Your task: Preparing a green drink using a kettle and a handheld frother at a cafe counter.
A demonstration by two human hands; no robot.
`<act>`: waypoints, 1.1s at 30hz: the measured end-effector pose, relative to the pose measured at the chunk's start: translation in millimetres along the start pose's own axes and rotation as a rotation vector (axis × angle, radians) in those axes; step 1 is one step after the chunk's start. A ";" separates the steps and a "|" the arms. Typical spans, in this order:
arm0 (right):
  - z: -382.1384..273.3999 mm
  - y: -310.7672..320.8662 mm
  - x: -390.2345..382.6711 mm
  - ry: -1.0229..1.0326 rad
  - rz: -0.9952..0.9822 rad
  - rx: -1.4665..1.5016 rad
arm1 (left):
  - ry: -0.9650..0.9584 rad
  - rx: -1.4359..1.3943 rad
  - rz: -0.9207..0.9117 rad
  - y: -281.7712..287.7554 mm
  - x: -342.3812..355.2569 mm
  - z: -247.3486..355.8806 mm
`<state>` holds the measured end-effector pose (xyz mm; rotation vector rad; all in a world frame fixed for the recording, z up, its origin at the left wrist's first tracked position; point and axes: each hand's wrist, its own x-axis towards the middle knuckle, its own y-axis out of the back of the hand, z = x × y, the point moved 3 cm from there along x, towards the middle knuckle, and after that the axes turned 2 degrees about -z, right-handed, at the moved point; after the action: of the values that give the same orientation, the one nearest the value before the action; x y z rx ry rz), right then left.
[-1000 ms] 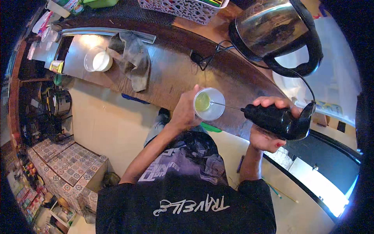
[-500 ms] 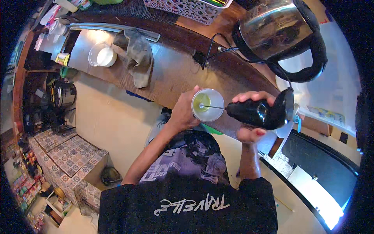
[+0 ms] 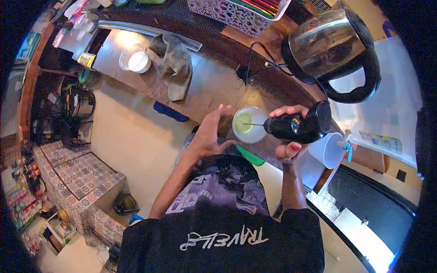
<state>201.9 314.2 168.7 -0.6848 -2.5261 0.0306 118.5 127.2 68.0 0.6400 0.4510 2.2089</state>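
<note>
Head view: left hand (image 3: 207, 137) spread beside one green-filled cup (image 3: 251, 133); right hand (image 3: 291, 152) clamped on one black mixer (image 3: 297, 128).

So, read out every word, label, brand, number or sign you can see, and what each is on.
I won't copy wording, only say where it stands:
Black shirt: large white chest lettering, upside down here; legible.
Lower shirt print: pale, partly blurred.
Label on the translucent container: too small to read.
Yellow packet: too small to read.
Black mixer and cup: none I can make out.
</note>
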 end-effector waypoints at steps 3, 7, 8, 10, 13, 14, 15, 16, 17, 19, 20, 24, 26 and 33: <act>-0.3 -6.8 -2.2 -0.023 -0.014 0.012 | 0.000 0.022 0.002 20.5 -9.2 -7.3; -4.3 -15.9 -3.6 -0.049 0.111 0.063 | -0.041 -0.061 0.095 48.3 -14.5 -15.7; -6.0 -18.0 -5.3 -0.081 0.110 0.046 | -0.041 -0.073 0.111 57.1 -15.5 -17.6; -9.5 -25.2 -4.9 -0.122 0.154 0.136 | -0.017 -0.134 0.168 70.4 -15.4 -26.2; -7.3 -25.9 -4.1 -0.086 0.121 -0.072 | -0.028 -0.184 0.259 90.7 -7.5 -37.1; -9.0 -27.5 -4.1 -0.072 0.120 -0.137 | -0.073 -0.195 0.301 96.9 0.8 -39.0; -10.0 -30.4 -3.2 -0.063 0.113 -0.195 | -0.062 -0.199 0.306 104.4 9.0 -41.4; -10.4 -30.2 -1.7 -0.041 0.110 -0.273 | -0.070 -0.140 0.313 111.3 17.7 -43.4; -8.6 -32.9 -2.2 -0.050 0.097 -0.270 | -0.077 -0.077 0.324 116.6 24.5 -48.7; -10.5 -37.9 -0.7 0.047 0.207 -0.367 | -0.064 -0.092 0.374 120.6 40.9 -59.4; -9.5 -39.6 0.6 0.035 0.189 -0.364 | -0.064 -0.111 0.415 120.0 44.8 -67.4; -15.5 -38.6 7.1 0.064 0.193 -0.488 | -0.054 -0.003 0.424 111.5 48.7 -87.1; -17.4 -38.3 5.6 0.075 0.206 -0.529 | -0.082 0.007 0.459 111.6 47.8 -84.2; -16.8 -47.8 -2.1 0.112 0.264 -0.460 | -0.122 -0.043 0.488 109.9 45.8 -87.6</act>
<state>189.5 269.7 189.5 -1.1599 -2.3326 -0.4947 -22.4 82.5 66.0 0.9334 0.1944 2.6051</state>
